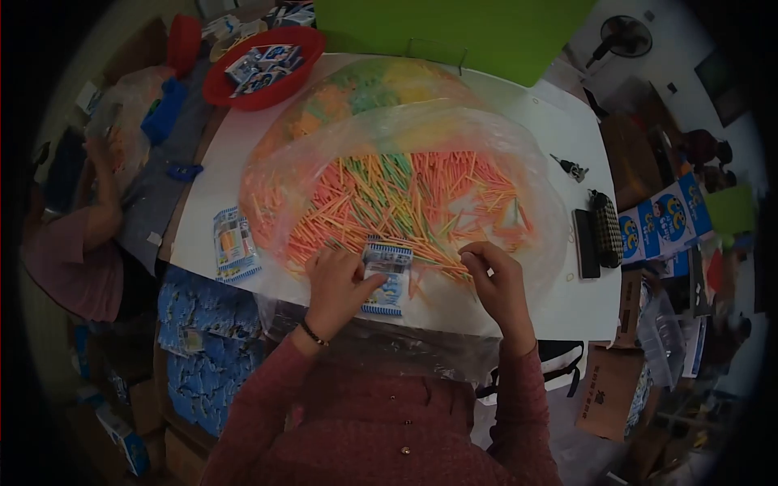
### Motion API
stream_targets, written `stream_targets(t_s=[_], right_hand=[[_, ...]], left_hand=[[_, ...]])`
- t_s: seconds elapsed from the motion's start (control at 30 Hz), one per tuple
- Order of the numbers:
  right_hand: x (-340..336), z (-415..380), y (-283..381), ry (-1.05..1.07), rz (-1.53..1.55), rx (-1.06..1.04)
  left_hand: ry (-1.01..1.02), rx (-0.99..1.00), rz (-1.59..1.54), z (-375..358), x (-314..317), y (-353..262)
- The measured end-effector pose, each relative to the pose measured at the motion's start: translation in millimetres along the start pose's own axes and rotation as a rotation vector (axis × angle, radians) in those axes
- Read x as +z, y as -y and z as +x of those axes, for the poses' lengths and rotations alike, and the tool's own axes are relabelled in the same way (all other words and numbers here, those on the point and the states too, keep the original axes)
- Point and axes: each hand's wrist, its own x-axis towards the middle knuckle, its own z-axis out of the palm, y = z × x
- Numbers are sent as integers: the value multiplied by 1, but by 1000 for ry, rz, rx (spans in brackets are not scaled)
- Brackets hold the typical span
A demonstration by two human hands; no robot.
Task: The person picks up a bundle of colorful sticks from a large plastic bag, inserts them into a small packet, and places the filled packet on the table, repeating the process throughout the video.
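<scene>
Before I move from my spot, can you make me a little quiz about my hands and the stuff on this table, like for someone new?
1. True or false: the red bowl has small packs inside it.
2. Which hand has its thumb over the blue-and-white packet?
A) the left hand
B) the right hand
3. Fill the gap: the colourful sticks lie in a big see-through plastic ____.

Key: 1 true; 2 A; 3 bag.
</scene>
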Motion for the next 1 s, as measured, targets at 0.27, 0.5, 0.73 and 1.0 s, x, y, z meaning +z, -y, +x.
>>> stream_targets(t_s=[0.27, 0.5, 0.73, 1.0], right_hand=[[-16, 53, -43, -56, -414, -190], [-49, 125, -114, 35, -791, -378], [-54, 107, -98, 314, -963, -280], [-30, 88, -77, 101, -128, 77]], left_hand=[[-36, -38, -33, 2, -6, 4], [9, -2, 112, 9, -4, -8], [-20, -23, 28, 9, 1, 1], [-77, 12, -166, 6, -10, 5]])
